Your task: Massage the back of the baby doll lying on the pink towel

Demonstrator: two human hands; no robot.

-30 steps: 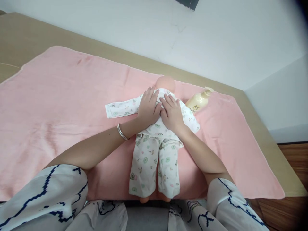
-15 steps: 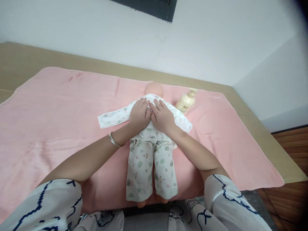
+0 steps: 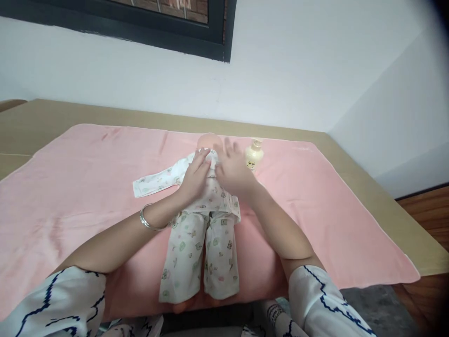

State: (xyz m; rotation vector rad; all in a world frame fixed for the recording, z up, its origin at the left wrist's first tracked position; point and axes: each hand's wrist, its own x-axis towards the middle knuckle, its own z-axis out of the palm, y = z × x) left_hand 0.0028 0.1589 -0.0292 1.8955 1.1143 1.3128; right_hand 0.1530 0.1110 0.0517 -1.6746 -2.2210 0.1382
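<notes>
A baby doll (image 3: 190,252) in white printed top and trousers lies on a pink blanket (image 3: 105,178), its feet toward me and its bald head at the far end. My left hand (image 3: 196,175) rests its edge on the doll's upper body, fingers stretched out. Above the doll's right half is my right hand (image 3: 234,171), fingers spread and blurred by motion; it looks lifted, and it hides the doll's right sleeve. Neither hand holds anything. Just beyond my right hand stands a cream pump bottle (image 3: 254,153) with dark print.
The blanket covers most of a light wooden table (image 3: 298,132). Behind it is a white wall with a dark-framed window (image 3: 217,42). Wooden flooring (image 3: 426,210) shows past the table's right edge.
My right hand has come up off the doll's back and its fingers have spread. My left hand has tilted onto its edge. The camera view has tipped up, showing more of the window.
</notes>
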